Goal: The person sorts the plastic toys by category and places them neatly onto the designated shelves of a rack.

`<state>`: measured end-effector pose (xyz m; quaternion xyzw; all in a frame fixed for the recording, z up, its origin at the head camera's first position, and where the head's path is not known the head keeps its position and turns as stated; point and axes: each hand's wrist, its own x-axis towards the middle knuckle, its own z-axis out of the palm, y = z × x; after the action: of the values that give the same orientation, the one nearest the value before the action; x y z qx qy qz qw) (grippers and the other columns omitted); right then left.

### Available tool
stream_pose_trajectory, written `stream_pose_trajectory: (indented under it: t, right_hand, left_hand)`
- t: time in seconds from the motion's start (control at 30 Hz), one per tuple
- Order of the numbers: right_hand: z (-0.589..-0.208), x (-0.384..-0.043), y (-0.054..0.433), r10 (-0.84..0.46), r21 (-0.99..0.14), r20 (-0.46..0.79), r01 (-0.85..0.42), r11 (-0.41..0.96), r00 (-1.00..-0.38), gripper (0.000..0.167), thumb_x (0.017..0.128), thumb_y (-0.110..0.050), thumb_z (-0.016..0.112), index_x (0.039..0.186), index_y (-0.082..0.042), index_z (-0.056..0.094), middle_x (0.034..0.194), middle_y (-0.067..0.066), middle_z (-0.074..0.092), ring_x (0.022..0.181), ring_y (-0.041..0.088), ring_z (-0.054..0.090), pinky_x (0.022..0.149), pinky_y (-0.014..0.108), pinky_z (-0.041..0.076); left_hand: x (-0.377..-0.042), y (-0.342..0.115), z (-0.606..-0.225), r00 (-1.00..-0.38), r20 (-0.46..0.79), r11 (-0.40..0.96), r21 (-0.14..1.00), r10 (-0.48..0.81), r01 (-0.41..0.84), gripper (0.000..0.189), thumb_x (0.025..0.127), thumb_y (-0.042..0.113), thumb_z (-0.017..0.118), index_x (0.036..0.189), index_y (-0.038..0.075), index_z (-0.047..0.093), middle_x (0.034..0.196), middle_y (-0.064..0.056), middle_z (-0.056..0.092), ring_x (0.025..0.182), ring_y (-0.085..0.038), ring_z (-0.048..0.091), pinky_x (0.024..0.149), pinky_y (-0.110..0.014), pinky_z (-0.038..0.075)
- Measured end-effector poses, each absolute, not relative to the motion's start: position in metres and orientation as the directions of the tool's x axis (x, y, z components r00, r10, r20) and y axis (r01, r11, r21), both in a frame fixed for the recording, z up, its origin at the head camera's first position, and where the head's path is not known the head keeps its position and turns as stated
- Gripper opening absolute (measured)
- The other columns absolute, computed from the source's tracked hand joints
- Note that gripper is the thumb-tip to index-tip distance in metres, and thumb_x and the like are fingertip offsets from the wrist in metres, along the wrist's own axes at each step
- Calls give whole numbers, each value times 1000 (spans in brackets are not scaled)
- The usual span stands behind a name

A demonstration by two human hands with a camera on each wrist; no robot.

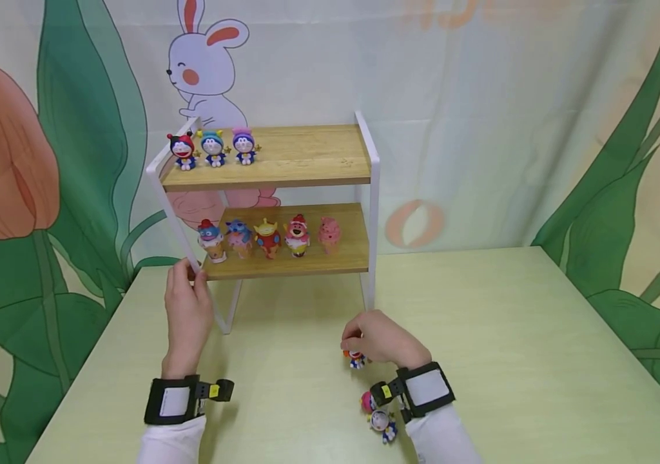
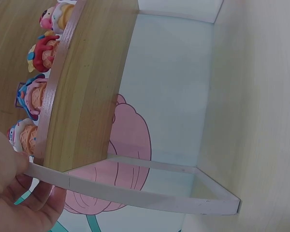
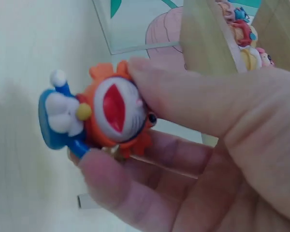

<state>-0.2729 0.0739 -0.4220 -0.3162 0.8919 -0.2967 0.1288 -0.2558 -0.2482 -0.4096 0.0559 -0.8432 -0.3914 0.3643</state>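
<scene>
My right hand (image 1: 385, 336) holds a small cartoon cat figurine (image 3: 121, 111) with an orange hood and an open red mouth, pinched between thumb and fingers above the table. The left hand (image 1: 187, 316) grips the white side frame (image 2: 135, 195) of a two-tier wooden shelf (image 1: 307, 154), thumb in front and fingers behind. Three hooded cat figurines (image 1: 213, 148) stand on the left part of the upper tier. Along the lower tier is a row of ice-cream-cone figurines (image 1: 267, 238).
On the table, partly under the right wrist, lie a figurine with a pink hood (image 1: 367, 402) and one with a pale hood (image 1: 381, 422). A printed curtain (image 1: 457, 129) hangs behind the shelf. Pale table surface (image 1: 539, 361) extends to the right.
</scene>
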Motion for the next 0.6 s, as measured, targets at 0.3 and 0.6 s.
stream_pose_trajectory:
  t: [0.3,0.6]
  right_hand:
    - [-414,-274,76,-638,-549,104,-579,603,-763,10,97,-12,61,93,-11,70,77,-4,61,67,10,53,65,30,48]
    - [-407,-272,77,-605,-536,275,-641,549,-748,8,94,-15,67,93,-13,74,84,-9,63,75,7,57,69,27,49]
  left_hand:
    - [-257,-250,-409,-725,574,682,703,-380,199,28,102,3,46,129,-6,43,114,-22,48,100,-33,53,83,-46,50]
    - [-258,-250,-411,-719,586,687,696,-373,211,28,102,3,47,128,-6,44,112,-21,49,98,-32,53,80,-43,49]
